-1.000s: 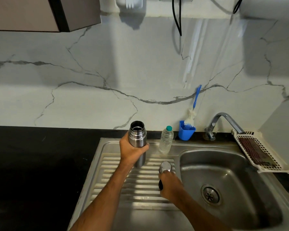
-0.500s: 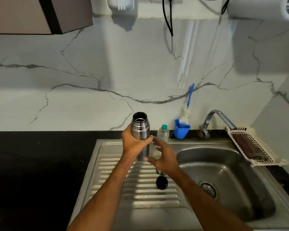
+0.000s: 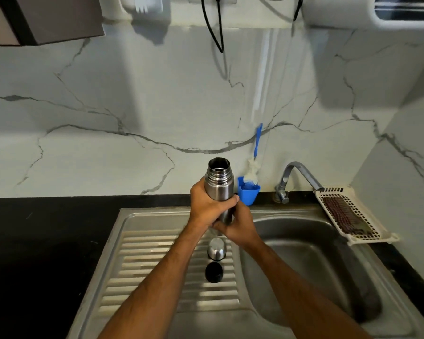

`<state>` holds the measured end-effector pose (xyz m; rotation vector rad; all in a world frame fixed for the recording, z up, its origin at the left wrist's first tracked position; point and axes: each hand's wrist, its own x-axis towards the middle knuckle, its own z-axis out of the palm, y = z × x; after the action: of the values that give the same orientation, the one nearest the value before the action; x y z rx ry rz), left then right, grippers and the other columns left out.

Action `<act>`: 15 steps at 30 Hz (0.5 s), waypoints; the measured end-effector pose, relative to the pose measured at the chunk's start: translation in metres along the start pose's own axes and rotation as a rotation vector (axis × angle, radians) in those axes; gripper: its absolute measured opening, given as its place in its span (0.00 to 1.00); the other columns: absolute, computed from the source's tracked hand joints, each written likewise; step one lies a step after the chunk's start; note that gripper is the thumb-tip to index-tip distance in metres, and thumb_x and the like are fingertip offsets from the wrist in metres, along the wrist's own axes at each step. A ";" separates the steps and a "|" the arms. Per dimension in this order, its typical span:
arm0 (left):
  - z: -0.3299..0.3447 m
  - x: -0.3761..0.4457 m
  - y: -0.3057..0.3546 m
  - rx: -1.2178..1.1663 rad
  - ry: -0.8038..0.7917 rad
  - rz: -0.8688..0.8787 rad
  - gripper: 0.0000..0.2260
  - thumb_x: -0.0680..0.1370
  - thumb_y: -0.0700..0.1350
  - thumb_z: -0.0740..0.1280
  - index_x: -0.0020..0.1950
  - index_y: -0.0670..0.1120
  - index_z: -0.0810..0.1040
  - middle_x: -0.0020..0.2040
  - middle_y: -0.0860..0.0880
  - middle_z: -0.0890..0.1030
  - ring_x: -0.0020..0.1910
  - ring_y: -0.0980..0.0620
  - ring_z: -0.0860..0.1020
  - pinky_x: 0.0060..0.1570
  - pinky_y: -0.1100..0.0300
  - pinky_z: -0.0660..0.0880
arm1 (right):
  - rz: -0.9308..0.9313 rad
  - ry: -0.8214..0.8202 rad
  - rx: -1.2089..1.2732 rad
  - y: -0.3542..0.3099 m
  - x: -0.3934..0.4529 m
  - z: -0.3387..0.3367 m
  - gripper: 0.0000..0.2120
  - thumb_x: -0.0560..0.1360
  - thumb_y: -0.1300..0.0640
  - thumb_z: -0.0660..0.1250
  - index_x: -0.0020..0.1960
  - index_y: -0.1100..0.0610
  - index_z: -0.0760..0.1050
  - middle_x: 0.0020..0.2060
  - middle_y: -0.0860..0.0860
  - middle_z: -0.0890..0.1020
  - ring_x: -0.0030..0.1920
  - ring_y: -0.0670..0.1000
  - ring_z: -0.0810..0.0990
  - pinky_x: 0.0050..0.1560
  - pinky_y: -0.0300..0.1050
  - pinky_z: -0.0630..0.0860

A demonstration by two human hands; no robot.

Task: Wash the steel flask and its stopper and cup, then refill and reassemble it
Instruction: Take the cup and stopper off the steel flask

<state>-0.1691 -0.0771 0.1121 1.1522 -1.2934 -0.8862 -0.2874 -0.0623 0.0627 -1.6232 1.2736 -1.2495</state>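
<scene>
The steel flask (image 3: 218, 184) stands upright in the air above the draining board, its threaded mouth open and uncapped. My left hand (image 3: 207, 207) wraps around its middle. My right hand (image 3: 238, 225) grips its lower part from the right, so both hands hold it. The steel cup (image 3: 216, 248) stands upside down on the ribbed draining board (image 3: 147, 265) just below my hands. The black stopper (image 3: 214, 272) lies on the ribs right in front of the cup.
The sink basin (image 3: 304, 260) lies to the right, with the tap (image 3: 296, 177) behind it. A blue holder (image 3: 248, 193) with a bottle brush (image 3: 253, 162) stands at the wall. A white perforated tray (image 3: 350, 214) sits at the basin's right. Black countertop (image 3: 47, 241) runs left.
My right hand left the cup and stopper on the draining board and came up to grip the flask's lower part. The flask moved right and now hides the small plastic bottle.
</scene>
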 end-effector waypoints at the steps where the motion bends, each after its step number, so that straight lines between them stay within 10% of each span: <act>1: 0.010 0.000 -0.002 -0.002 0.004 0.002 0.26 0.61 0.40 0.84 0.57 0.46 0.81 0.50 0.50 0.87 0.49 0.51 0.86 0.51 0.51 0.84 | 0.004 0.002 0.016 0.004 0.001 -0.009 0.33 0.62 0.65 0.82 0.64 0.57 0.75 0.55 0.48 0.84 0.56 0.48 0.84 0.55 0.45 0.82; 15: 0.146 -0.011 -0.050 -0.033 0.053 -0.088 0.28 0.60 0.48 0.85 0.57 0.46 0.80 0.49 0.49 0.86 0.47 0.52 0.86 0.50 0.50 0.84 | 0.008 0.004 -0.061 0.087 0.001 -0.130 0.28 0.61 0.67 0.82 0.57 0.53 0.78 0.47 0.49 0.86 0.47 0.49 0.86 0.48 0.42 0.83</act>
<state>-0.3087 -0.0989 0.0487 1.2064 -1.1892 -0.9319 -0.4366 -0.0818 0.0181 -1.6580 1.3311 -1.2204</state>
